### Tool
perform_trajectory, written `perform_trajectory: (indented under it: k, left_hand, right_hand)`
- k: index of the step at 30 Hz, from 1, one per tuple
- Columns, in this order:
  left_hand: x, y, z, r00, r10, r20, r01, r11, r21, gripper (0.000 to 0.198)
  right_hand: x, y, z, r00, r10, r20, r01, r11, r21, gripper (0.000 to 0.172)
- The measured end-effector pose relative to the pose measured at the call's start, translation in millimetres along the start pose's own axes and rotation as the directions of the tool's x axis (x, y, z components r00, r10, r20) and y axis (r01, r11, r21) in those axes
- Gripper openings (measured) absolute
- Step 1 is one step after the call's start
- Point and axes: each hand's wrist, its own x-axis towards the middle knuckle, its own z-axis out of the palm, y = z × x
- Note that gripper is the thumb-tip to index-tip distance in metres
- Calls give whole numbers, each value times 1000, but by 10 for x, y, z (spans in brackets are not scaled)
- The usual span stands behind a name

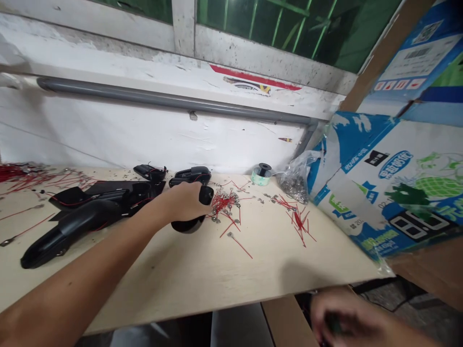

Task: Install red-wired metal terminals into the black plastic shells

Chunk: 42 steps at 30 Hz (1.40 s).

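My left hand (186, 201) is closed around a black plastic housing (188, 225) at the middle of the table; its rounded end shows below the fingers and another part above the thumb. Beside it lies a heap of short red wires with metal tabs (224, 200). Past the table's front edge, at lower right, is my right hand (347, 313), blurred, with its fingers curled round something dark that I cannot make out. Behind the left hand rests another black housing (191, 174), and a long curved one (72, 231) lies to the left.
More red wires (300, 224) lie to the right, near a clear bag of small metal parts (294, 183). A roll of tape with a black spool (261, 174) stands by the wall. Printed cartons (398, 183) border the right side. A grey pipe (173, 101) runs along the wall.
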Motion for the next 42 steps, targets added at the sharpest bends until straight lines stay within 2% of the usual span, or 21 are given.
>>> perform_trajectory:
  k: [1,3,6,7,9,11,13,15,18,21,24,28,30,33,39,42]
  left_hand:
    - [-8,47,27,999,25,32,-24,999,-41,52]
    - [-11,123,110,995,67,72,-61,994,-86,43]
    - [-7,182,249,990,133,44,-129,988,-85,31]
    - [-9,186,288,986,164,30,-161,983,-88,28]
    - [-21,171,353,977,213,8,-211,970,-122,23]
    - [-32,139,410,974,226,-27,-227,956,-185,26]
    - [-34,107,462,971,216,-101,-234,946,-224,36]
    - [-25,99,499,952,216,-216,-264,938,-226,43]
    - [-14,143,505,926,218,-309,-294,929,-225,34]
    - [-24,210,480,932,235,-276,-308,915,-260,18]
    - [-41,238,472,938,222,-266,-298,909,-291,20]
    - [-54,228,487,945,201,-257,-288,884,-369,21]
    - [-58,227,491,960,168,-222,-253,862,-439,21]
    - [-58,234,488,976,138,-169,-203,854,-479,23]
    - [-46,238,486,979,139,-149,-192,876,-442,29]
    - [-43,233,494,980,133,-151,-186,885,-427,30]
  right_hand:
    - [147,-85,-103,1000,-12,-16,13,999,33,37]
    - [559,-296,-269,981,-123,-151,135,988,74,34]
    - [1316,-599,-373,888,-398,-230,399,916,-43,19]
    - [1549,-672,-375,864,-440,-245,434,897,-83,19]
    - [1916,-759,-353,853,-478,-207,462,878,-126,25]
    - [2122,-769,-320,824,-543,-159,515,836,-190,22]
    - [2187,-724,-292,813,-559,-159,525,824,-213,20]
    - [2168,-660,-273,823,-533,-195,504,844,-184,16]
    - [2105,-591,-253,849,-463,-255,460,885,-72,13]
    - [2085,-587,-219,864,-419,-281,445,895,33,22]
    - [2095,-616,-179,857,-415,-306,470,873,132,25]
    - [2100,-635,-177,847,-343,-405,491,798,350,27]
    - [2098,-627,-198,829,-342,-443,505,798,329,24]
    - [2094,-617,-220,823,-379,-424,509,823,253,25]
    - [2078,-654,-190,805,-466,-366,561,798,220,26]
    - [2073,-661,-167,812,-465,-352,547,817,184,31]
